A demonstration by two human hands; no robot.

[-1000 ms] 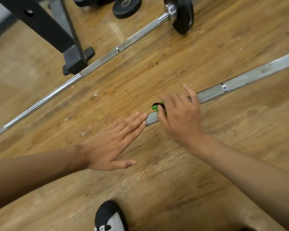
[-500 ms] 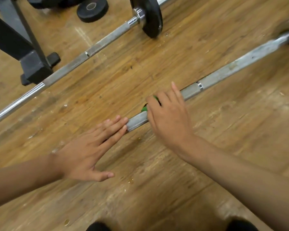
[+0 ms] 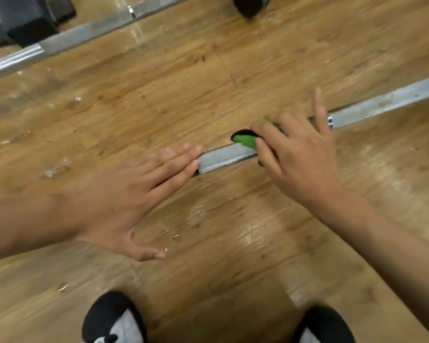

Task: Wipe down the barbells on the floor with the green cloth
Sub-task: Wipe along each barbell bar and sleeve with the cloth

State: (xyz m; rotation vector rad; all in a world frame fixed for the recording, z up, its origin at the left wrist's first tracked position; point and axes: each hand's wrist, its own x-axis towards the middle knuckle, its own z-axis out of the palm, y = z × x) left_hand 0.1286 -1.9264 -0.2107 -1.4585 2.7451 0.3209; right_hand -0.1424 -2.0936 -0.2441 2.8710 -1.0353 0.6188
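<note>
The right hand [image 3: 300, 157] curls its fingers round the green cloth [image 3: 245, 141], gripping it on the near barbell [image 3: 226, 158] on the wooden floor [image 3: 221, 243]; the left hand [image 3: 124, 196], fingers straight and together, touches the bar.

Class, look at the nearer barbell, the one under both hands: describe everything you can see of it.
The nearer barbell is a grey metal bar lying on the wooden floor, slanting from lower left up to the right edge. Between the hands its surface is cross-hatched; past a shiny ring it looks smoother and blotchy. The left hand rests straight fingers on it, hiding its lower stretch; the right hand grips the green cloth around it.
</note>
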